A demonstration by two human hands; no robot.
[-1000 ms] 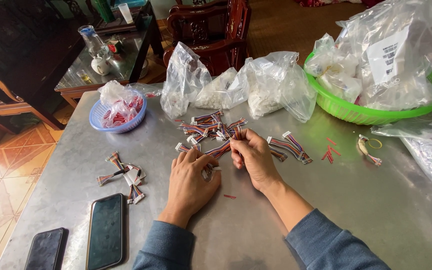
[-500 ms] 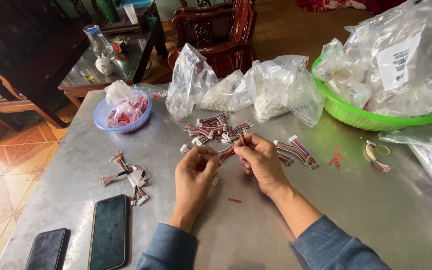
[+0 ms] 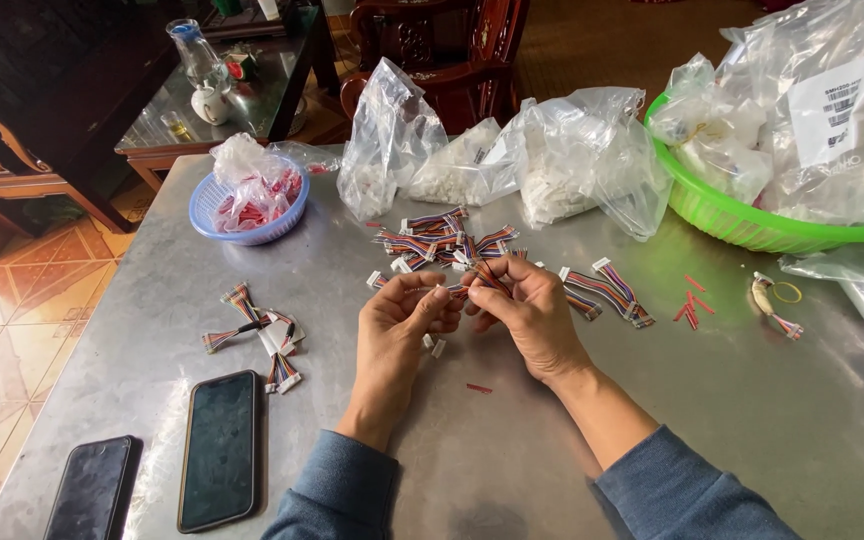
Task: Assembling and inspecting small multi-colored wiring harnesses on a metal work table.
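While both hands met above the middle of the metal table [image 3: 712,400], the left hand [image 3: 404,325] and right hand [image 3: 524,312] each pinched one end of a multicoloured wire harness [image 3: 474,282] between thumb and fingertips. A loose pile of harnesses [image 3: 442,240] lay just behind them, toward the far edge. Two phones [image 3: 217,448] rested near the near-left corner.

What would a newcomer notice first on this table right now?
Mid-table, the left hand and right hand meet, pinching a small multicoloured ribbon cable between the fingertips, just in front of a loose pile of like cables. Behind it stand clear plastic bags, with a bright green basket of bagged parts at the far right. Two dark phones lie at the near left edge.
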